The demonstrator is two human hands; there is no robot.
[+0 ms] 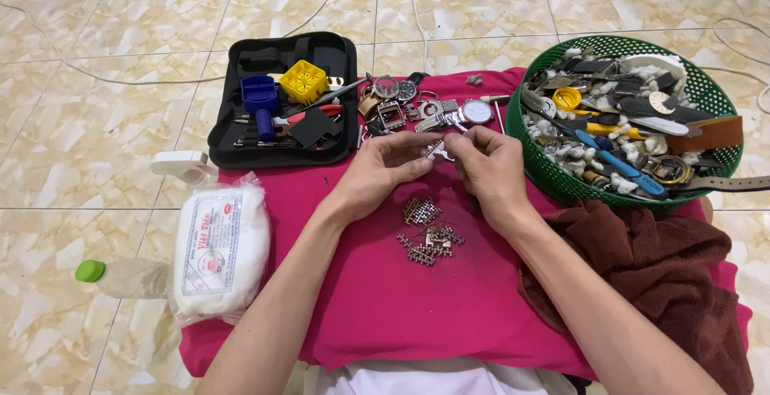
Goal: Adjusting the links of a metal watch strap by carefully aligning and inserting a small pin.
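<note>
- A clear plastic bottle (128, 277) with a green cap lay on the tiled floor at the far left, and just beside it sat a white packet of cotton wool (218, 251), its edge resting on the pink cloth (417, 307).
- A black tool case (281, 102) lay open at the back left of the cloth; it held a blue holder, a yellow block, a red-handled tool and several thin metal tools.
- Next to the case, watch parts (417, 106) lay in a loose row: two round watch faces, buckles and short bits of band.
- The left hand (377, 172) and the right hand (488, 166) met over the middle of the cloth, the fingers of both pinched together on a small metal link piece (437, 150) held between them (too small to tell its exact shape).
- Just below the hands, loose metal band links (425, 230) lay in two small heaps on the cloth. Judging from these heaps, part of a metal band was already taken apart, while the piece in the fingers was in work and the row of parts behind looked untouched.
- A green mesh basket (545, 162) stood at the right, filled with straps, buckles, a yellow cap, blue-handled tools and tufts of cotton.
- A brown towel (666, 267) lay crumpled in front of the basket, at the right edge of the cloth.
</note>
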